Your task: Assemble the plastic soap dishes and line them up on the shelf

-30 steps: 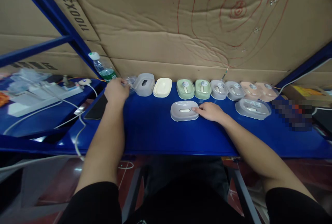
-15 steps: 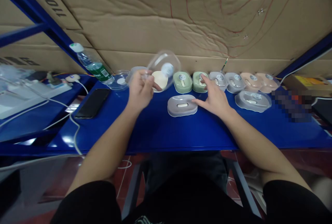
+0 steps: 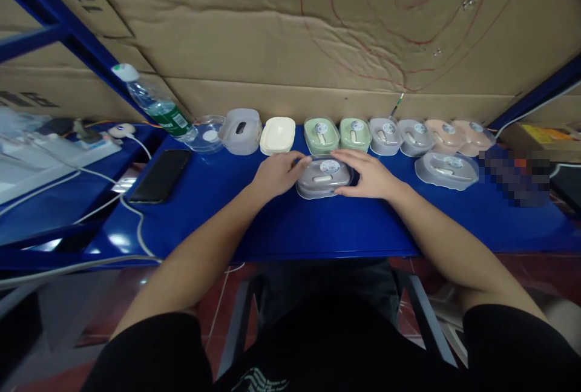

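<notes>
A grey oval box (image 3: 308, 194) sits on the blue table in front of me, with a small white bar on its top. Over it lies a clear plastic lid (image 3: 330, 166) bearing a round printed sticker. My left hand (image 3: 279, 175) grips the lid's left end, its thumb along the upper edge and the other fingers partly hidden. At the right end, my right hand (image 3: 372, 175) has its thumb at the front and fingers at the back, curved around the lid. Whether the lid is fully seated on the box I cannot tell.
Behind stand a grey container (image 3: 242, 138), a cream one (image 3: 278, 136) and several lidded green, grey and peach boxes (image 3: 321, 137). Another clear-covered box (image 3: 447, 171) is to the right. A water bottle (image 3: 167, 120), a clear lid (image 3: 209, 144) and a phone (image 3: 160, 176) are left.
My left hand has brought the clear lid down and right onto the grey box. My right hand has closed around the lid's right end.
</notes>
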Demonstrator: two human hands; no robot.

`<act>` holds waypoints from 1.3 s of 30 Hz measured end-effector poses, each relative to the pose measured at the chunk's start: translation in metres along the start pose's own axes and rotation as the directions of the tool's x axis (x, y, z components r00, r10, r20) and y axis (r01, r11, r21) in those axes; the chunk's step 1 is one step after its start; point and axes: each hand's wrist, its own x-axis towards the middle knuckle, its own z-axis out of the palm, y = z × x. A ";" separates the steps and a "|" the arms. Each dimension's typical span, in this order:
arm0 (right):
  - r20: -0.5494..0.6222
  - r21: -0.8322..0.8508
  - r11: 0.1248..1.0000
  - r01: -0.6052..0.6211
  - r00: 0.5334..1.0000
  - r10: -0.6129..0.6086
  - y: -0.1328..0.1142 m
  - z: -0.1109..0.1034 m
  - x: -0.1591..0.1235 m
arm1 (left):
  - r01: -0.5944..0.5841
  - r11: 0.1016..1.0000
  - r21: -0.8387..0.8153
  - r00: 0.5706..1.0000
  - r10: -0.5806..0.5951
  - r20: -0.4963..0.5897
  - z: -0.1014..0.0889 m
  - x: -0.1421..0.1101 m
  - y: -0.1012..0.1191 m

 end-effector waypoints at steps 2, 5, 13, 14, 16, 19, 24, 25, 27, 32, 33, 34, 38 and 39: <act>0.033 0.033 0.999 -0.022 0.999 0.021 0.005 0.004 0.000 | 0.032 0.998 0.057 0.998 -0.035 0.048 0.000 0.001 0.000; 0.050 0.092 0.996 -0.022 0.999 0.017 0.009 0.007 0.001 | 0.041 0.997 0.061 0.994 -0.047 0.101 -0.001 0.002 -0.001; 0.070 0.126 0.992 -0.018 0.997 0.009 0.007 0.006 0.000 | 0.020 0.999 0.032 0.985 -0.025 0.171 -0.007 0.002 -0.002; 0.077 0.126 0.992 -0.019 0.997 0.009 0.007 0.006 0.000 | 0.019 0.999 0.033 0.985 -0.025 0.172 -0.006 0.002 -0.002; 0.090 0.121 0.992 -0.022 0.996 0.011 0.007 0.006 0.000 | 0.022 1.000 0.021 0.984 -0.025 0.176 -0.006 0.002 -0.002; 0.102 0.090 0.995 -0.039 0.994 0.030 0.005 0.004 0.000 | 0.020 1.000 -0.009 0.984 -0.018 0.180 -0.004 0.003 -0.003; 0.043 -0.094 0.995 -0.038 0.998 0.042 -0.012 -0.007 0.001 | 0.028 0.989 -0.148 0.975 0.006 0.223 0.002 0.002 0.001; 0.023 -0.130 0.991 -0.029 0.999 0.032 -0.018 -0.009 0.002 | 0.036 0.977 -0.211 0.970 0.017 0.244 0.004 0.002 0.002; 0.021 -0.157 0.987 0.026 1.000 -0.023 -0.029 -0.011 0.003 | 0.036 0.942 -0.334 0.958 0.063 0.281 0.008 0.001 0.004; 0.163 -0.135 0.974 0.183 0.974 -0.161 -0.037 -0.008 0.004 | -0.044 0.970 -0.240 0.983 0.085 0.164 0.009 0.001 0.001; 0.162 -0.161 0.973 0.168 0.977 -0.142 -0.035 -0.009 0.004 | -0.046 0.987 -0.155 0.992 0.063 0.106 0.007 0.001 -0.001; 0.150 -0.194 0.971 0.139 0.982 -0.110 -0.033 -0.011 0.004 | -0.039 0.996 -0.077 0.998 0.043 0.047 0.005 0.002 -0.004; 0.066 -0.342 0.939 -0.027 0.996 0.053 -0.026 -0.022 0.002 | 0.023 0.997 0.072 0.994 -0.015 -0.113 -0.004 0.007 -0.020; 0.031 -0.365 0.929 -0.064 0.996 0.081 -0.026 -0.024 0.002 | 0.044 0.995 0.092 0.991 -0.032 -0.132 -0.005 0.008 -0.025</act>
